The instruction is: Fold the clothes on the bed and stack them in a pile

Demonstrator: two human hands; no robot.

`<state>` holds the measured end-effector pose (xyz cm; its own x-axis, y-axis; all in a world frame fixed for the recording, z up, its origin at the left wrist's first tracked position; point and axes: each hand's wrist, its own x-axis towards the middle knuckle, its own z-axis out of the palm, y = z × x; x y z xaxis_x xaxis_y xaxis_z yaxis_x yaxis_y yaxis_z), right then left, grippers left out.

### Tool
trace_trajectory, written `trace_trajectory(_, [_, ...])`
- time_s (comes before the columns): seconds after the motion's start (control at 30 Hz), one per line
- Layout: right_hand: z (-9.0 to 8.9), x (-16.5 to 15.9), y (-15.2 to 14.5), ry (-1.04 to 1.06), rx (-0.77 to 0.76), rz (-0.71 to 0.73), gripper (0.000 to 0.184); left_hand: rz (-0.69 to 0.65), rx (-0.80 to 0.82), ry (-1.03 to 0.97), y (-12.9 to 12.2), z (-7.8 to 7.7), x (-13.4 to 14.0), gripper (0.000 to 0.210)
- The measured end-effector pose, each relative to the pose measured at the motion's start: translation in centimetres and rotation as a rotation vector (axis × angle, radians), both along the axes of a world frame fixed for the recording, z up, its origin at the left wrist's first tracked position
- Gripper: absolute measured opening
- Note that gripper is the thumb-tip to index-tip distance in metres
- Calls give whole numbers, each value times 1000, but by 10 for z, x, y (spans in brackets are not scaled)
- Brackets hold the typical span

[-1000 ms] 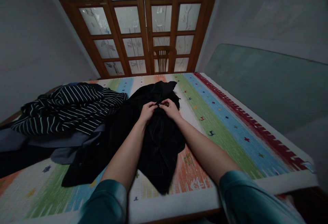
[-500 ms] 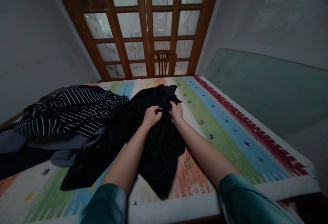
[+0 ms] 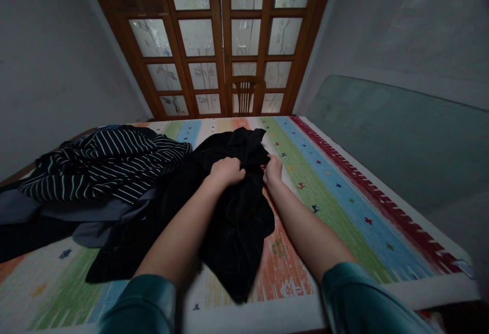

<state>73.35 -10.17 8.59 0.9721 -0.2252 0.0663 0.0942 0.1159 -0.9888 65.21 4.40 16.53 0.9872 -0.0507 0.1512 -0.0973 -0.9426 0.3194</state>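
A pair of black trousers (image 3: 239, 222) lies bunched in front of me, one leg toward the table's near edge and the other stretching to the left. My left hand (image 3: 228, 171) is closed on the cloth near the middle of the upper part, knuckles up, its fingertips hidden in the folds. At the right edge of the same garment, my right hand (image 3: 272, 171) pinches the fabric between thumb and fingers. A short stretch of black cloth spans the gap between both hands.
To the left lies a heap of clothes with a black-and-white striped garment (image 3: 114, 153) on top and grey cloth (image 3: 91, 211) beneath. A colourful patterned cover (image 3: 328, 191) spreads over the table. Beyond the far edge stand a wooden chair (image 3: 245, 85) and glazed wooden doors (image 3: 225, 33).
My hands have moved a little apart, the right one shifting right along the trousers' edge. The left hand has turned knuckles up. The trousers' near leg has slid slightly left.
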Motion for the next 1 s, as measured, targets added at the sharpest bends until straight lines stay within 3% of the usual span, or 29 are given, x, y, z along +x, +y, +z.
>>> trace_trajectory(0.1, [1, -9, 1, 8, 24, -107, 14, 81, 45, -66, -2, 21, 17, 30])
trace_trajectory(0.17, [3, -14, 1, -16, -22, -69, 14, 83, 22, -123, -4, 27, 33, 33])
trace_trajectory(0.33, [4, -17, 0, -79, -102, -5, 17, -164, -69, -58, -8, 9, 81, 67])
trace_trajectory(0.43, [3, -17, -1, -78, -105, 2, 20, -201, -129, 39, -5, -5, 104, 72])
trace_trajectory(0.5, [2, -16, -1, -63, -73, -16, 20, -182, -126, 61, 2, -10, 112, 66])
trace_trajectory(0.63, [8, -13, -2, -58, -31, -85, 18, -122, -118, 72, 21, -16, 111, 30])
trace_trajectory(0.8, [24, -22, 4, -258, -230, -107, 21, -163, -169, -30, 31, -29, 103, 27])
trace_trajectory(0.9, [29, -34, 11, -524, -419, 18, 23, -133, -214, -47, 27, -34, 102, 24])
trace_trajectory(1.0, [29, -41, 17, -711, -643, 263, 19, -87, -323, -95, 26, -33, 101, 15])
